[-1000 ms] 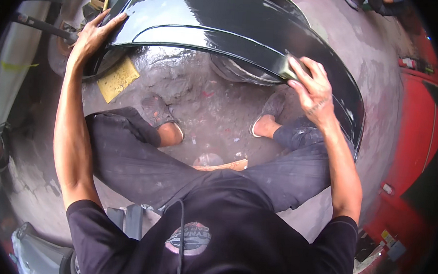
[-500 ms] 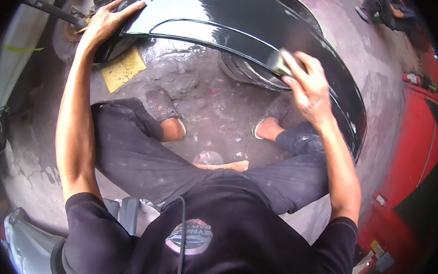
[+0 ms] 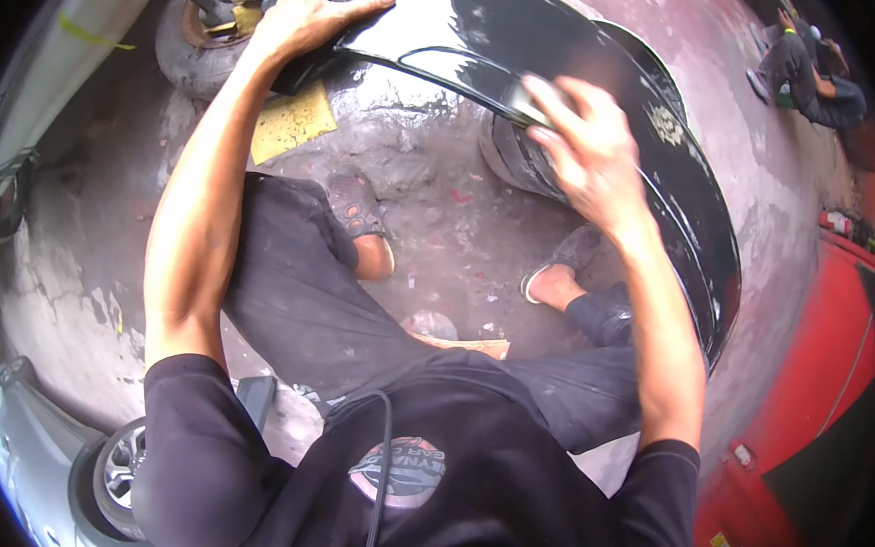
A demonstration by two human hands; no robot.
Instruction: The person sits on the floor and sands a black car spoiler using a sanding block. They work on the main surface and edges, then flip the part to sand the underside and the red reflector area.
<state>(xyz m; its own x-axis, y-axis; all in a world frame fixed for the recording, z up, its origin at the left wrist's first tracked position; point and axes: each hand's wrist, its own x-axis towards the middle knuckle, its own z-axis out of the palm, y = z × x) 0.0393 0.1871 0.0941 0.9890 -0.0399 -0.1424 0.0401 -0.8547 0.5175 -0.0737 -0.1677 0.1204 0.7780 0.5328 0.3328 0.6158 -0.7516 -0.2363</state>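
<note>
A long, curved, glossy black car bumper (image 3: 571,56) lies across in front of me, with pale reflections on its surface. My left hand (image 3: 313,20) grips its left end, one digit stretched along the top and the others at the far edge. My right hand (image 3: 595,153) is closed around a small pale block (image 3: 523,100), like a sanding block or sponge, against the bumper's near edge. Motion blurs this hand and the block, so the block's exact kind is unclear. Under the bumper a dark round bucket-like object (image 3: 515,153) shows partly.
A yellow, stained sheet (image 3: 296,124) lies on the grey floor below the bumper's left end. Behind my left hand is a tyre (image 3: 185,53) with scraps. A red car (image 3: 824,347) stands at right, a grey car (image 3: 36,450) at lower left. Another person (image 3: 810,81) sits at far right.
My right hand and the block have slid left along the bumper. The whole view has shifted, putting my left hand and the bumper's left end farther right; the left grip looks the same.
</note>
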